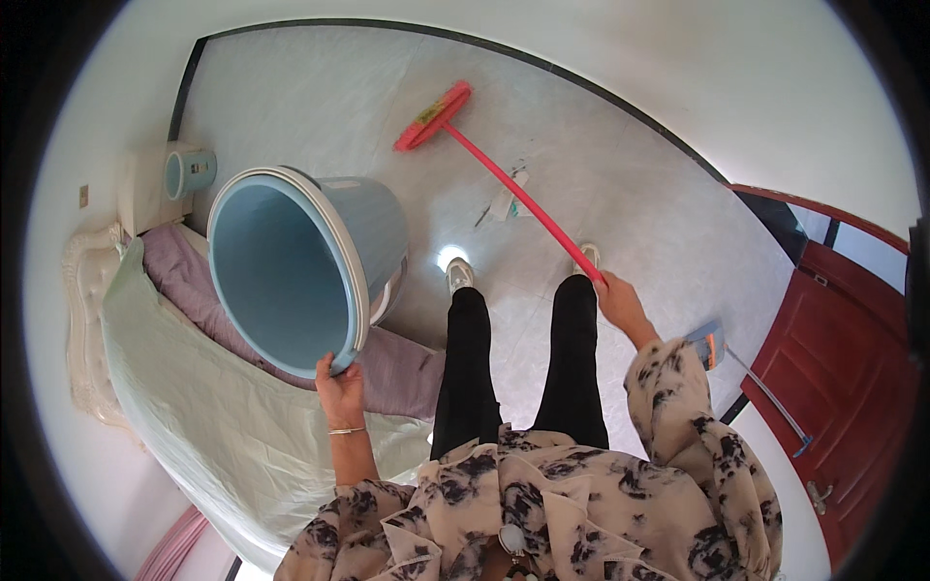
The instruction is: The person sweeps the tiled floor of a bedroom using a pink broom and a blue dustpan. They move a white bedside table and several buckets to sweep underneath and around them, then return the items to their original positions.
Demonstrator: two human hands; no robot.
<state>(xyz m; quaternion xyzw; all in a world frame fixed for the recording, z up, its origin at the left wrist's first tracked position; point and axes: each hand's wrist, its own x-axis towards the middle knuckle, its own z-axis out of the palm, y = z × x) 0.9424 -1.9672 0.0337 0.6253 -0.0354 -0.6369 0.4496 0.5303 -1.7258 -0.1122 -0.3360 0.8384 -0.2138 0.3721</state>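
My left hand (340, 388) grips the rim of a large light-blue plastic bucket (367, 232), which is tilted with its open mouth towards me. Its inside looks bare, and a pale band runs round its top. In my right hand (621, 301) is the red handle of a broom (519, 192). The broom's red head, with some yellow-green on it, rests on the grey tiled floor (290, 94) farther from me. Bits of litter (508, 200), partly pale and partly green, lie on the floor beside the handle, between the broom head and my shoes.
A bed (240, 421) with a pale sheet and mauve cloth stands at the left. Beyond it, a small blue bin (192, 174) lies tipped by a pale cabinet (149, 181). A long-handled dustpan (705, 345) is at the right, near a dark-red door (843, 370). Walls border the floor.
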